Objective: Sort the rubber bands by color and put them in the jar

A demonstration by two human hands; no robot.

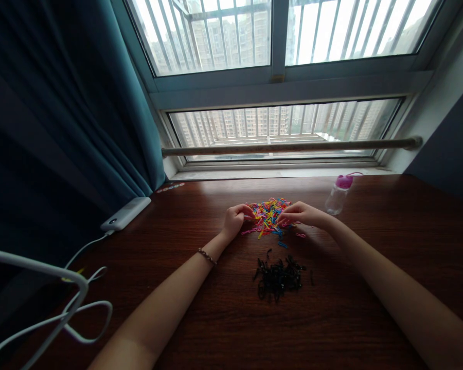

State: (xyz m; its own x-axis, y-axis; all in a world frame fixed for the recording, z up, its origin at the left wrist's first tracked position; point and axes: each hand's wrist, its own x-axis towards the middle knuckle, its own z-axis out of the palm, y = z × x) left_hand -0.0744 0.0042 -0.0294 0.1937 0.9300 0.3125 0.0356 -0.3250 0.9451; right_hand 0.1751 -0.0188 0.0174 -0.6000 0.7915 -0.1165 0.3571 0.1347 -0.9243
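near the tabletop's (370, 288) far edge, both hands, left hand (235, 220) and right hand (299, 213), pinch with fingers together into the colourful band pile (268, 216), still large, while the sorted black band pile (280, 277) sits nearer, small.

The single head-worn camera looked forward and down across the table (370, 288) toward the window (278, 77), at arm's length.

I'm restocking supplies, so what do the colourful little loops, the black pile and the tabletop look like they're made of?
The colourful small loops look like thin rubber or elastic, bright and smooth. The black pile of loops seems alike, matte; too small to confirm. The dark reddish-brown tabletop shows wood grain with a soft sheen, perhaps veneer.
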